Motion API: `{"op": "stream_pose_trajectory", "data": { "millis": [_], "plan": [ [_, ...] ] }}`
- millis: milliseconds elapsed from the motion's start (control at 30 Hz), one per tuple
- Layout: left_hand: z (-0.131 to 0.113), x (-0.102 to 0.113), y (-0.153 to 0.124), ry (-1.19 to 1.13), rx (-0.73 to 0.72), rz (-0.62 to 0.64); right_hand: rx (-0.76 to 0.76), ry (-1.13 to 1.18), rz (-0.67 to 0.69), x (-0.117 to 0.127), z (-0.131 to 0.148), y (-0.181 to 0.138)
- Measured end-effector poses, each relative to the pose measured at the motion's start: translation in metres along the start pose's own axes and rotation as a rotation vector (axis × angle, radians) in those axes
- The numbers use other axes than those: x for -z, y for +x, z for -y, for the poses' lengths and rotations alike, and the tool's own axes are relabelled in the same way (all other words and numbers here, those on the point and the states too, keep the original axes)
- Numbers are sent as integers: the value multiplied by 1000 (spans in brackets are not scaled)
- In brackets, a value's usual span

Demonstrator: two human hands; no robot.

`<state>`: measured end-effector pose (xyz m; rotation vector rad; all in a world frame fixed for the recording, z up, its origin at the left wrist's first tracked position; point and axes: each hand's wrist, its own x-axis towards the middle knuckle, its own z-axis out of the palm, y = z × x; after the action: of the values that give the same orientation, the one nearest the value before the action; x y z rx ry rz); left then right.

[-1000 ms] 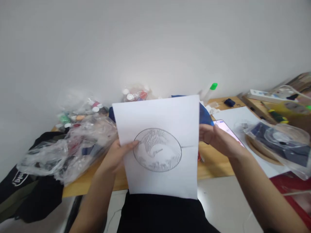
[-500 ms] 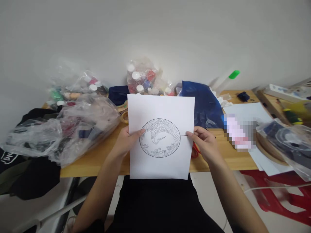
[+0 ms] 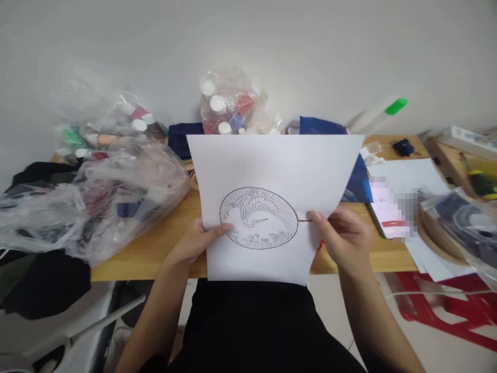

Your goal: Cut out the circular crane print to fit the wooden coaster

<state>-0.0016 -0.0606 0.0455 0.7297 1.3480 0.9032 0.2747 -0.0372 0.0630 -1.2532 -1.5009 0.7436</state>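
Note:
A white sheet of paper [image 3: 272, 163] with a black line drawing of a crane and waves inside an oval is held up in front of me. My left hand [image 3: 194, 241] pinches its left edge, thumb on the front over the oval's border. My right hand [image 3: 345, 235] grips the right side, thumb in front and the other fingers behind. From the oval toward my right thumb runs a thin brown line that looks like a slit. The sheet's upper right flares outward. A small red piece [image 3: 320, 244] shows behind the paper; the rest of it is hidden.
On the wooden table [image 3: 151, 259], plastic bags [image 3: 132, 176] lie left and a bag of bottles [image 3: 229, 103] stands behind. To the right are a phone [image 3: 384, 207], white sheets [image 3: 411, 173], a wooden hoop [image 3: 438, 233] and a blue bag [image 3: 357, 184]. A red stool [image 3: 411, 298] stands below.
My right hand has moved right, pulling the paper's right side outward so its top looks wider. The line beside the oval went from black to brown. My left hand shifted slightly down.

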Motion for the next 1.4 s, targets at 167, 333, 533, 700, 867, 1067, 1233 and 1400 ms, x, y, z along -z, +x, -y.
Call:
{"op": "stream_pose_trajectory", "data": {
  "millis": [167, 333, 533, 700, 867, 1067, 1233, 1400],
  "plan": [
    [-4, 18, -10, 213, -221, -252, -227, -350, 166, 23, 7, 8],
    [-3, 30, -16, 297, -209, -369, -456, -944, 497, 14, -8, 5],
    [2, 27, -12, 200, -193, -370, -530, -1037, 468, 5, -15, -1],
    [-3, 23, -15, 70, -190, -346, -514, -522, 189, 24, -16, -5],
    [-15, 12, -22, 25, -161, -346, -259, 158, 193, 36, 10, -16],
    [-24, 2, -30, 73, -180, -332, -277, 95, 423, 23, 43, -21],
    [-28, -5, -37, 107, -170, -363, -284, 78, 438, 12, 52, -19],
    [-29, -9, -40, 189, -209, -365, -208, -22, 445, 14, 53, -16]
  ]
}}
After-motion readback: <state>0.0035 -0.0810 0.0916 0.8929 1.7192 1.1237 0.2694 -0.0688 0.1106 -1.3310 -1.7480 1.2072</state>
